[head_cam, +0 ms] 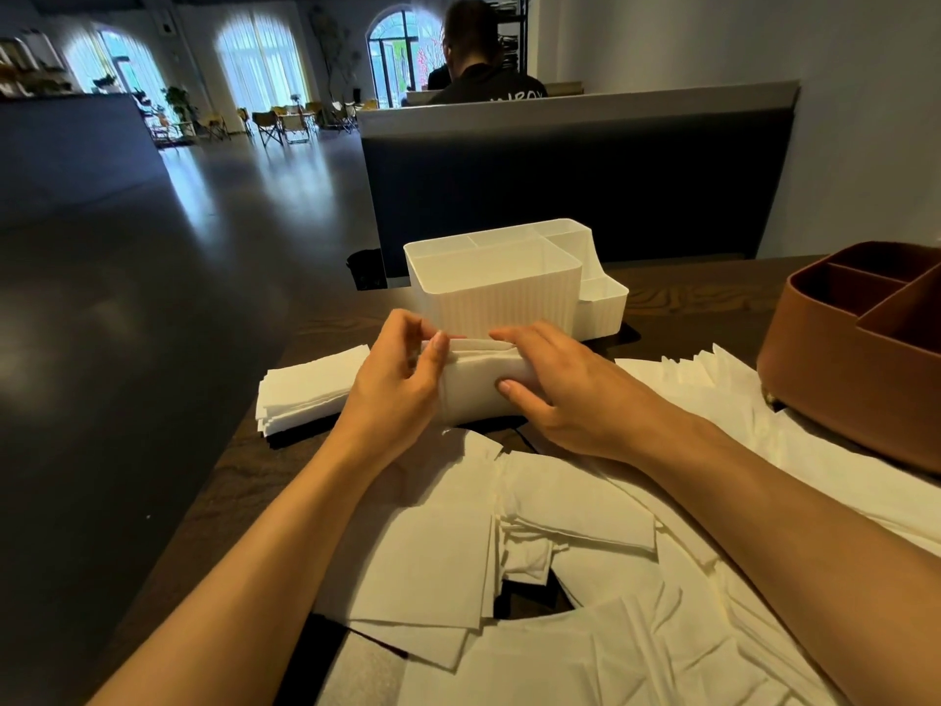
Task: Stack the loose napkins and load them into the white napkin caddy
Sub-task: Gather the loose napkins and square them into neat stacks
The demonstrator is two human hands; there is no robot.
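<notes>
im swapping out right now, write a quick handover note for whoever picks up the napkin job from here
Left hand and right hand: both grip a small bundle of napkins, fingers curled round its ends, just in front of the white caddy.
Caddy: upright at the table's far edge; no napkins visible inside.
Done: one squared stack lies left of the hands.
Left: load the held bundle and that stack, then gather the loose napkins spread across the near table. The brown caddy on the right is not part of the job.
</notes>
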